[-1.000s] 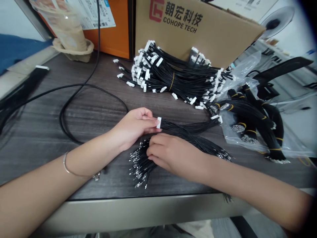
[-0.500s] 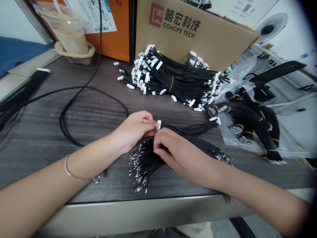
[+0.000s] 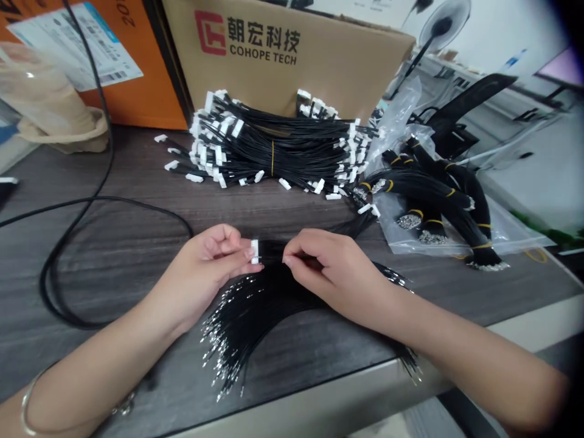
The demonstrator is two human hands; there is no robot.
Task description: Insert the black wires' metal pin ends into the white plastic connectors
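My left hand (image 3: 219, 255) pinches a small white connector (image 3: 254, 250) between thumb and fingers, with black wires running from it to the right. Just right of the connector, the thumb and forefinger of my right hand (image 3: 319, 258) are pressed together on what looks like a thin black wire; its end is hard to make out. Below both hands fans a loose bundle of black wires (image 3: 255, 322) with bare metal terminals at its ends. My right wrist and forearm cover part of this bundle.
Behind lies a tied bundle of cables with white connectors (image 3: 274, 140), against a cardboard box (image 3: 337, 67). To the right, banded wire bundles (image 3: 456, 207) rest on a plastic bag (image 3: 396, 234). A black cable (image 3: 50, 267) loops at left, near a drink cup (image 3: 50, 97) in a carton holder.
The view has swung, shifting the scene leftward. The connector and my right fingertips, close together before, now have a small gap between them. My right hand has risen level with the connector.
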